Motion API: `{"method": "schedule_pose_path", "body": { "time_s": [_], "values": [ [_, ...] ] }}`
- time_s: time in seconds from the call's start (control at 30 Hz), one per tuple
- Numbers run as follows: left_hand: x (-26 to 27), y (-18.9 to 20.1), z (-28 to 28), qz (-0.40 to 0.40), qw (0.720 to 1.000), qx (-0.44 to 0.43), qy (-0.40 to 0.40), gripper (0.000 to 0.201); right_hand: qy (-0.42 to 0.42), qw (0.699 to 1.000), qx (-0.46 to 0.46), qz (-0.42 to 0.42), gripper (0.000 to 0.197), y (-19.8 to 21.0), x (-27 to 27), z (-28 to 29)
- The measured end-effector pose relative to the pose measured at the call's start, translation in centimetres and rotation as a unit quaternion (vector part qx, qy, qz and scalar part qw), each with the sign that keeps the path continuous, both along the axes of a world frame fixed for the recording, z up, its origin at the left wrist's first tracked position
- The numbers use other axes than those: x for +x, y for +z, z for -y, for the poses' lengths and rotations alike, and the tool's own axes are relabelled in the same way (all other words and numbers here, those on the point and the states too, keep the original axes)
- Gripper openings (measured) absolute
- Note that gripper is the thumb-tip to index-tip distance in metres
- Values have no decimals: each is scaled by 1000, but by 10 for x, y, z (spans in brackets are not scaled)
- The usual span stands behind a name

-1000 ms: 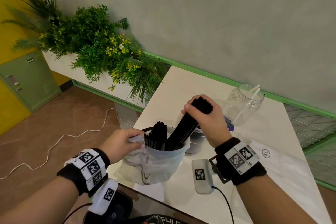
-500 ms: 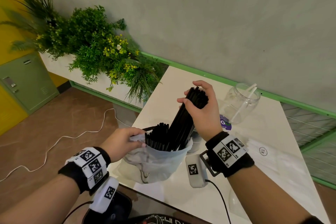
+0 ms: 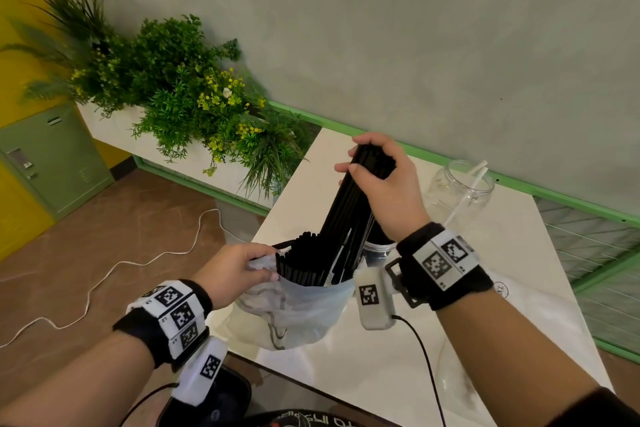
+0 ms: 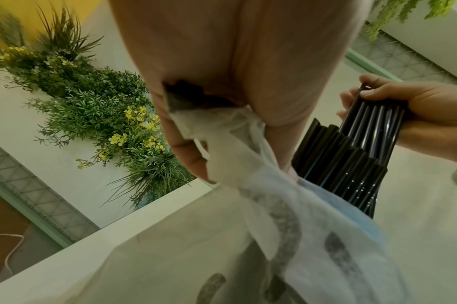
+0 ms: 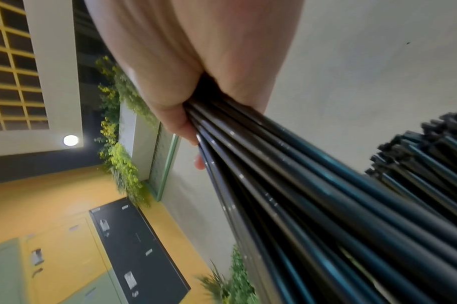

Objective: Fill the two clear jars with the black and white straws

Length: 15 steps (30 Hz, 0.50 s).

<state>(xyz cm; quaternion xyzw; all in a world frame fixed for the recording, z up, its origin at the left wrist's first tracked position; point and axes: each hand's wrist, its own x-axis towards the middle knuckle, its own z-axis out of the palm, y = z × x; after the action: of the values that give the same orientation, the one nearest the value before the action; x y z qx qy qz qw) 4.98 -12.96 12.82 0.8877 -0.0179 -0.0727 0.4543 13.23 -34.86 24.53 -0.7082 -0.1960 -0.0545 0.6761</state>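
My right hand (image 3: 377,170) grips the top of a bundle of black straws (image 3: 349,215), lifted partway out of a thin plastic bag (image 3: 301,308) on the white table (image 3: 381,367). More black straws (image 3: 301,256) stand in the bag. My left hand (image 3: 239,270) pinches the bag's rim (image 4: 217,131). One clear jar (image 3: 460,191) stands at the back right with a couple of white straws (image 3: 474,184) in it. A second jar (image 3: 379,250) sits behind the bag, mostly hidden by my right wrist. In the right wrist view my fingers (image 5: 170,107) wrap the bundle (image 5: 287,185).
A planter of green plants with yellow flowers (image 3: 180,94) lines the wall left of the table. A white cable (image 3: 114,267) lies on the brown floor. A green cabinet (image 3: 52,163) stands at far left. The table's left edge runs just beside the bag.
My right hand has raised the bundle of black straws higher out of the bag. My left hand has kept hold of the bag's rim.
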Motion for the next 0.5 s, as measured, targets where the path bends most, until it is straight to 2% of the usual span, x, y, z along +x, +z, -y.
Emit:
{"method": "schedule_pose_path", "body": {
  "time_s": [0.07,0.37,0.5],
  "values": [
    [-1,1,0,2,1000,-1,-1,40,-1,1000,25,-3,29,9,5,6],
    [2,2,-1,-3,1000,3,5,25,-16,995,98,-5,31,27,18,29],
    [1,3,-1,-11,1000,13,15,27,-42,992,122,-8,32,28,22,42]
  ]
}}
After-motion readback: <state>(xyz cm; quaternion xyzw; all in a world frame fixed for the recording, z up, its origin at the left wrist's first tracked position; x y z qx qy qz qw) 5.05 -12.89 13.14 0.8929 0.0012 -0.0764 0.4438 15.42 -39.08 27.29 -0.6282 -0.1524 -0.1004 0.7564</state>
